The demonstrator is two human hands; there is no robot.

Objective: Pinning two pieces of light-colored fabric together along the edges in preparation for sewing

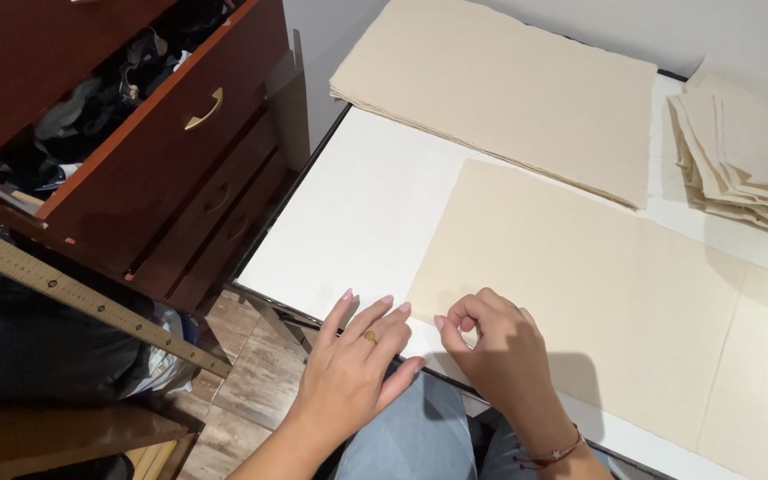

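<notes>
The right hand (491,342) pinches the near left corner of the cream sheet (615,293), whose length runs rightward; the left hand (357,360) rests flat and empty just left

I take this for a home sewing corner: a dark wooden dresser (180,151) with a clothes-stuffed open drawer (91,107), a long wooden ruler (91,298), tiled floor (251,391), and stacks of cut beige fabric (508,89) on a white worktop (366,213).
</notes>
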